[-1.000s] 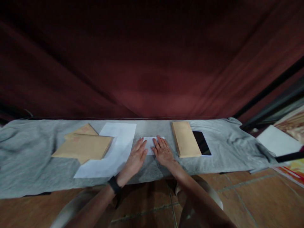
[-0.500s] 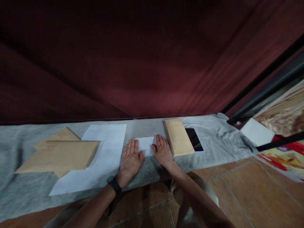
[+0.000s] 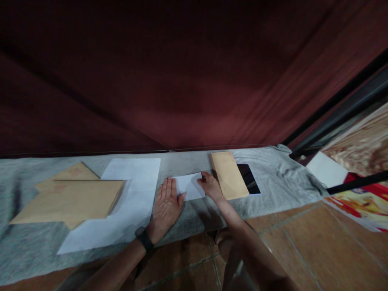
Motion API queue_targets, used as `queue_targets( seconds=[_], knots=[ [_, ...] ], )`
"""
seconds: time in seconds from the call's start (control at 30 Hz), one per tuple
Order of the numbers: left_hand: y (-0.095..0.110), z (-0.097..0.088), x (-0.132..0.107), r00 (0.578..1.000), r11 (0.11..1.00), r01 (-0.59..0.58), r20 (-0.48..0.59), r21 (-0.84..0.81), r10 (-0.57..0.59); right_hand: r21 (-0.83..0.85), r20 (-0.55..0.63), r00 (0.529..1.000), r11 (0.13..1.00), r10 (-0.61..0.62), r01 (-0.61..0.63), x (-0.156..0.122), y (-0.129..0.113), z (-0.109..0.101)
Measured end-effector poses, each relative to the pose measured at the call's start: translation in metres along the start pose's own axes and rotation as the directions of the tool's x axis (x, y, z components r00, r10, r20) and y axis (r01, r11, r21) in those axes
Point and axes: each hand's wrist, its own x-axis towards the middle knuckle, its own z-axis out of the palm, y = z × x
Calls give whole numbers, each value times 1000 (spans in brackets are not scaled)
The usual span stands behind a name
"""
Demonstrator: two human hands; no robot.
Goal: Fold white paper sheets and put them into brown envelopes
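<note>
A small white piece of paper [image 3: 190,187] lies on the grey cloth between my hands; it looks folded, though its layers are hard to make out. My left hand [image 3: 166,204] rests flat over its left end, fingers extended. At its right end, my right hand [image 3: 210,186] has its fingers curled and pinches the edge of the paper. Just right of that hand is a stack of brown envelopes [image 3: 230,176]. Larger white sheets [image 3: 133,202] lie left of my left hand.
More brown envelopes [image 3: 81,200] overlap the white sheets on the left. A dark-screened phone or tablet [image 3: 249,178] sits partly under the right stack. The grey cloth [image 3: 281,178] ends at a tiled floor [image 3: 303,242]. A dark red curtain [image 3: 182,81] hangs behind; dark bars [image 3: 333,97] stand right.
My right hand has gone from lying flat on the paper to pinching its right edge, shifting slightly right. More of the paper shows now. The left hand stays flat in place.
</note>
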Motion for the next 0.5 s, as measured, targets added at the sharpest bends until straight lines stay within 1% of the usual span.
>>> queue_targets(
  seconds=[0.03, 0.07, 0.17, 0.23, 0.27, 0.3, 0.37, 0.43, 0.5],
  knots=[
    [-1, 0, 2, 1000, 1000, 1, 5, -11, -1, 113, 37, 999, 994, -1, -4, 2, 0, -1],
    [-1, -1, 5, 1000, 1000, -1, 9, -27, 1, 191, 67, 998, 982, -6, -6, 4, 0, -3],
    [-3, -10, 22, 1000, 996, -19, -24, -92, 16, 369, 98, 995, 929, -35, -4, 5, -3, -7],
    [-5, -21, 37, 996, 992, -18, -85, -129, 8, 524, 101, 993, 852, -65, 2, 4, -6, -10],
    [-7, -27, 44, 994, 990, -1, -107, -144, -15, 584, 96, 992, 812, -79, 8, 3, -7, -12],
    [-8, -33, 51, 994, 986, 12, -109, -166, -31, 618, 87, 992, 786, -88, 16, 3, -9, -13],
    [-13, -43, 60, 997, 974, 45, -53, -220, -58, 623, 64, 994, 781, -91, 32, 2, -12, -16],
    [-18, -50, 65, 997, 957, 73, 3, -282, -75, 620, 49, 995, 784, -90, 41, 2, -15, -18],
    [-21, -54, 67, 994, 931, 105, 14, -349, -106, 630, 73, 993, 776, -98, 30, 2, -16, -19]
  ],
)
